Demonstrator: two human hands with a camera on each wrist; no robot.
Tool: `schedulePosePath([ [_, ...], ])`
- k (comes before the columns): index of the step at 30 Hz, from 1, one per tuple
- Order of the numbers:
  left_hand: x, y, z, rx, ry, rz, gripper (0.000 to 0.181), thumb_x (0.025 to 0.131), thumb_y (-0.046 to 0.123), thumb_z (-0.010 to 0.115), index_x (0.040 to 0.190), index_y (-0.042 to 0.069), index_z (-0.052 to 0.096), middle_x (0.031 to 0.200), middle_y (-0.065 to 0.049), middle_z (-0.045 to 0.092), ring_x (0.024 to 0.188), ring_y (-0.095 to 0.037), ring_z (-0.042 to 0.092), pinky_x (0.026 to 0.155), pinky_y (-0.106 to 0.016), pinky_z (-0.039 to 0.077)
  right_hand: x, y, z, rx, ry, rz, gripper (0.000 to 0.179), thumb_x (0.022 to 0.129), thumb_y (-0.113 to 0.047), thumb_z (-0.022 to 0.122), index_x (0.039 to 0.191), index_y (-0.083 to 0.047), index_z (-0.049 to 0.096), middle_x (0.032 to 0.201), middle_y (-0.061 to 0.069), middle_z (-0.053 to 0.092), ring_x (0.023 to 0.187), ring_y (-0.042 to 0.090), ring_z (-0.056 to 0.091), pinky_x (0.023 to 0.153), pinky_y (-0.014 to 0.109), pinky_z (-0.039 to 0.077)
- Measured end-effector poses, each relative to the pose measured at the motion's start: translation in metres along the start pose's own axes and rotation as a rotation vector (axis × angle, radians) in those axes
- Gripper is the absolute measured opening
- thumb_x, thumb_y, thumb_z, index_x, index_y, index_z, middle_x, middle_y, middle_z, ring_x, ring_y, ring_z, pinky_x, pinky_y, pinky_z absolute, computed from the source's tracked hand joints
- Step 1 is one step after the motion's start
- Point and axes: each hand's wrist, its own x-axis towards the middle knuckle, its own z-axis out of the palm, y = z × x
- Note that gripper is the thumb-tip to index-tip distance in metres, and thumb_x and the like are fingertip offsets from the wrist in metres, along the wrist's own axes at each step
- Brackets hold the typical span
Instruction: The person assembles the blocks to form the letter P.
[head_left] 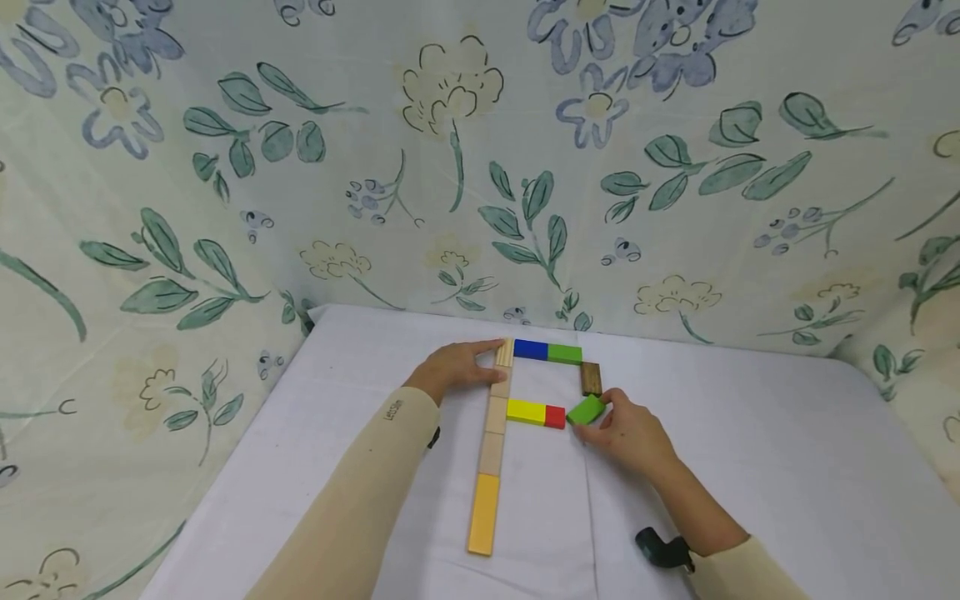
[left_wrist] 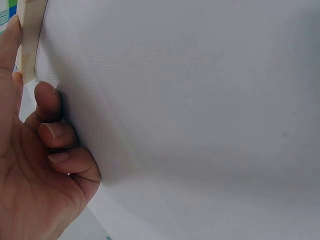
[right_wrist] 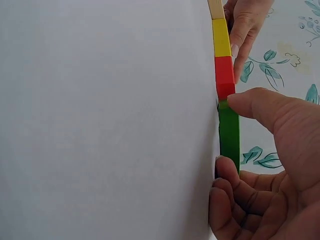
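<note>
A row of wooden blocks runs down the white cloth, with pale blocks (head_left: 492,454) above a yellow-orange block (head_left: 483,514). My left hand (head_left: 452,368) touches the upper pale blocks from the left with index finger and thumb; in the left wrist view its other fingers are bent. My right hand (head_left: 633,437) pinches a green block (head_left: 586,410), set at a slant between thumb and fingers. Left of that block lie a red block (head_left: 554,417) and a yellow block (head_left: 527,412). A dark brown block (head_left: 591,378) lies just above it.
At the top, a blue block (head_left: 531,349) and another green block (head_left: 565,354) extend right from the pale row. The white-covered table (head_left: 750,442) meets a flowered cloth backdrop (head_left: 480,167) behind and at the sides. A black wrist device (head_left: 663,550) sits by the right sleeve.
</note>
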Motion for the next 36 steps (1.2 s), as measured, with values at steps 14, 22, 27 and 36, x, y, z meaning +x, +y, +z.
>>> schedulePosePath([
  [14, -0.0029, -0.0006, 0.0016, 0.012, 0.018, 0.008, 0.078, 0.085, 0.071, 0.067, 0.153, 0.06, 0.03, 0.167, 0.001, 0.036, 0.149, -0.034, 0.039, 0.121, -0.062, 0.033, 0.001, -0.0021, 0.0031, -0.041, 0.003, -0.008, 0.076, 0.085, -0.051, 0.078, 0.136, -0.004, 0.047, 0.087, 0.007, 0.065, 0.073, 0.02, 0.056, 0.059, 0.028, 0.044],
  [22, -0.0016, -0.0011, 0.0023, 0.019, 0.022, 0.022, 0.077, 0.085, 0.072, 0.066, 0.153, 0.06, 0.03, 0.167, 0.001, 0.036, 0.15, -0.034, 0.038, 0.121, -0.062, 0.033, 0.001, -0.003, 0.0018, -0.039, -0.004, 0.006, 0.077, 0.085, -0.051, 0.079, 0.137, -0.005, 0.047, 0.087, 0.007, 0.065, 0.073, 0.02, 0.056, 0.059, 0.028, 0.045],
  [27, -0.0008, -0.001, 0.0023, 0.02, 0.021, 0.027, 0.078, 0.085, 0.072, 0.066, 0.153, 0.06, 0.029, 0.167, 0.001, 0.037, 0.15, -0.034, 0.038, 0.121, -0.062, 0.033, 0.0011, -0.0014, 0.0008, -0.032, -0.008, 0.005, 0.08, 0.084, -0.053, 0.078, 0.14, -0.005, 0.045, 0.089, 0.008, 0.066, 0.075, 0.021, 0.057, 0.06, 0.028, 0.046],
  [36, -0.0007, -0.0006, 0.0015, 0.024, 0.007, 0.018, 0.079, 0.085, 0.074, 0.065, 0.152, 0.062, 0.027, 0.167, 0.001, 0.036, 0.15, -0.034, 0.038, 0.12, -0.063, 0.034, 0.0015, 0.0007, -0.001, -0.004, -0.006, -0.007, 0.093, 0.082, -0.061, 0.077, 0.144, -0.005, 0.038, 0.092, 0.009, 0.067, 0.075, 0.021, 0.057, 0.061, 0.029, 0.048],
])
